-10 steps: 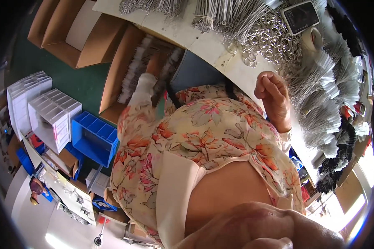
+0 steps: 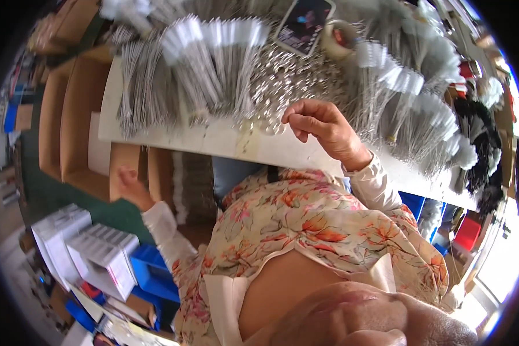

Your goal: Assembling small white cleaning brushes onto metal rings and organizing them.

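My right hand is over the front of the white table, just beside a heap of small shiny metal rings. Its fingers are curled in toward the thumb; whatever they may hold is too small to make out. My left hand is out to the left, in front of the cardboard boxes, smeared by motion, so its fingers do not show clearly. Bundles of thin grey wire-like strands with white tags lie on the table left of the rings.
A lit phone and a tape roll are behind the rings. More tagged bundles spread along the right side. An open cardboard box stands at the left, with white crates and a blue crate nearer.
My left hand has come out of the carton of tagged bundles and swung left. My right hand has moved left over the table beside the rings. The view has turned, showing more tabletop.
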A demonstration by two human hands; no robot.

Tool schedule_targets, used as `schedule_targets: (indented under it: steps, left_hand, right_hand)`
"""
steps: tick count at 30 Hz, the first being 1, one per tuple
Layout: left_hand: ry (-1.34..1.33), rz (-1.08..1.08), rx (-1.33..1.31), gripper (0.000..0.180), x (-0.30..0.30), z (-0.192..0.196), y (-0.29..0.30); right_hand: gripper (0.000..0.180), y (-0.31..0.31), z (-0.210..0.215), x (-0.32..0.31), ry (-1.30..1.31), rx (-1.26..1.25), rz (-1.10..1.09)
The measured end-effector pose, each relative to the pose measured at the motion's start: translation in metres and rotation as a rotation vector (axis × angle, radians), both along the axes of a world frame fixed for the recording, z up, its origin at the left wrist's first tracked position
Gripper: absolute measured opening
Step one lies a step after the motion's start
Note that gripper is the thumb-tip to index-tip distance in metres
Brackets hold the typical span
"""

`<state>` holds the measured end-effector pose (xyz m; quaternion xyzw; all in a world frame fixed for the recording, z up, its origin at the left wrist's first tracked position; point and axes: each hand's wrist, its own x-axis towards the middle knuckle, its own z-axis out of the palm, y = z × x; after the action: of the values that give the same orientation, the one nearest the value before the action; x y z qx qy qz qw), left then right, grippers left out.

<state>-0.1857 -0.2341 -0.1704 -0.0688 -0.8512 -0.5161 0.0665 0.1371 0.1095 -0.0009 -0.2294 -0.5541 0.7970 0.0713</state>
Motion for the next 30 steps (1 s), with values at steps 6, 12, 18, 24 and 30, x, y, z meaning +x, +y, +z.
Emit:
schedule_targets:
  steps: [6, 12, 18, 24, 30]
  left_hand:
    - [0.22, -0.812, 0.077, 0.025, -0.016, 0.22, 0.215]
    - [-0.052, -1.137, -0.403, 0.029, -0.122, 0.185, 0.402]
    - [-0.105, -0.801, -0.928, 0.025, -0.153, 0.123, 0.453]
    - [-0.206, -0.81, -0.784, 0.017, -0.144, 0.127, 0.454]
    - [-0.414, -0.75, -0.503, 0.018, -0.148, 0.131, 0.434]
  right_hand:
    - [0.019, 0.047, 0.043, 0.034, 0.023, 0.221, -0.122]
    - [0.018, 0.121, 0.084, 0.073, -0.051, 0.728, -0.242]
    - [0.02, 0.24, 0.065, 0.072, -0.319, 0.959, -0.315]
    - [0.018, 0.347, 0.003, 0.001, -0.429, 0.835, -0.345]
    - [0.023, 0.349, -0.026, -0.054, -0.659, 1.07, -0.378]
